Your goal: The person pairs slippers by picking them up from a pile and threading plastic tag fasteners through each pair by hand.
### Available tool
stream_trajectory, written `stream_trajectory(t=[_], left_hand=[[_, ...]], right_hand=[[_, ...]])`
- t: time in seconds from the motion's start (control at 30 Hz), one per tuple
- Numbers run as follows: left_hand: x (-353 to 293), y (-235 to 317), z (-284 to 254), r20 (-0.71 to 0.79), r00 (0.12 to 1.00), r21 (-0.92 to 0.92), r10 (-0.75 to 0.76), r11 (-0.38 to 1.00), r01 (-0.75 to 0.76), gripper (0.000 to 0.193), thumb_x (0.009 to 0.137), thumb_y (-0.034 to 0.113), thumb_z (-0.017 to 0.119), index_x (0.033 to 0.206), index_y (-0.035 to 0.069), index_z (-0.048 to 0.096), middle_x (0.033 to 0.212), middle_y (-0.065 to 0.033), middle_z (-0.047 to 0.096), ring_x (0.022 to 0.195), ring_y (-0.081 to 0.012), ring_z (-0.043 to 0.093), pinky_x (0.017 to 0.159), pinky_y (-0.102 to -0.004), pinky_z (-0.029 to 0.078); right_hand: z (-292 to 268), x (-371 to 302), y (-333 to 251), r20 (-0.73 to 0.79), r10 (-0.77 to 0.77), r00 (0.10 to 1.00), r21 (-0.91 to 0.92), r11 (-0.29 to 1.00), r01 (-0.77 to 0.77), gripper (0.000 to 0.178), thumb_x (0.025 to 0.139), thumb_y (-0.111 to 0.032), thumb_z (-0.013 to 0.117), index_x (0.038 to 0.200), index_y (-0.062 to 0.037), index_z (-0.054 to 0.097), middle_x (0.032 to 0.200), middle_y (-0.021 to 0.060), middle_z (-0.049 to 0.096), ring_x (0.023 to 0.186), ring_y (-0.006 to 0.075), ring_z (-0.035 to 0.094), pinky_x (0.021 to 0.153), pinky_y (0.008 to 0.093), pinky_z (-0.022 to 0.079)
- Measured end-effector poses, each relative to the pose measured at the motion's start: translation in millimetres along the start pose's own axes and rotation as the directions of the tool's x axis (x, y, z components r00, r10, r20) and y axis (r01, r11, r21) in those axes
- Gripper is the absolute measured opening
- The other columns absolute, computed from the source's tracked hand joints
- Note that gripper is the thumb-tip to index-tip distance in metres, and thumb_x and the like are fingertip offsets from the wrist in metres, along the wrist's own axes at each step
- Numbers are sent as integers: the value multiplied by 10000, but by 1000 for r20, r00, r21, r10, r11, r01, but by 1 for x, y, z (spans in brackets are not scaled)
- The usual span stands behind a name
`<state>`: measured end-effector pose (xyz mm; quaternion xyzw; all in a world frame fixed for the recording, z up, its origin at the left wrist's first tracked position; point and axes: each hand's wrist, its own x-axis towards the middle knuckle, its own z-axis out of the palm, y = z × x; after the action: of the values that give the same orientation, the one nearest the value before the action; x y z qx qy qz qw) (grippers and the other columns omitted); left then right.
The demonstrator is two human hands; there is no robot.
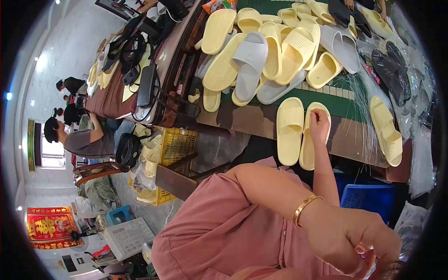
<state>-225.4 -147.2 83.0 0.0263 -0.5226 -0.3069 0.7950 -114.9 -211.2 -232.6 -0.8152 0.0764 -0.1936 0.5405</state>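
Close to the camera at the lower right is my left hand (352, 238), below a gold bracelet (305, 207). Its fingers curl inward, and what they hold, if anything, is hidden. My right hand (319, 122) is closed, fingers drawn together, over the upper part of a pale yellow slide slipper (308, 151). I cannot make out anything in its grip. Just left of that slipper lies a matching yellow slipper (289, 133) with a ribbed strap. Both extend over the near table edge.
Yellow slippers (219, 70) and grey slippers (249, 60) pile up on the green table mat (343, 100). Thin clear strands (361, 116) hang beside a single yellow slipper (386, 130). A blue bin (366, 198) and yellow crate (175, 144) stand below. Someone sits (91, 140) at left.
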Motion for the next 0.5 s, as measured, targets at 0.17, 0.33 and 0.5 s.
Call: stream_trajectory(t=[0.17,0.33,0.5], left_hand=[[-3,2,-6,-32,999,-54,-8,999,6,329,882,-33,442,1210,-58,464,1018,-140,609,823,-206,603,671,-290,483],[-1,3,-17,9,999,-50,46,998,-46,361,884,-21,448,1243,-58,442,1021,-161,596,883,-243,583,728,-319,472],[-7,4,-22,-14,999,-63,30,998,-31,368,900,17,455,1260,-53,440,1061,-174,581,949,-250,570,790,-326,457]], right_hand=[[0,-2,-2,2,10,1000,7,1000,-10,72,820,-23,586,887,1,598,796,97,577,688,189,568,646,277,463],[2,-4,-3,7,14,1000,31,999,-14,64,820,-20,588,880,0,596,794,90,571,687,177,560,641,270,460],[0,-3,1,0,32,999,22,999,-32,59,825,-24,588,880,-3,596,791,90,570,690,173,558,639,270,458]])
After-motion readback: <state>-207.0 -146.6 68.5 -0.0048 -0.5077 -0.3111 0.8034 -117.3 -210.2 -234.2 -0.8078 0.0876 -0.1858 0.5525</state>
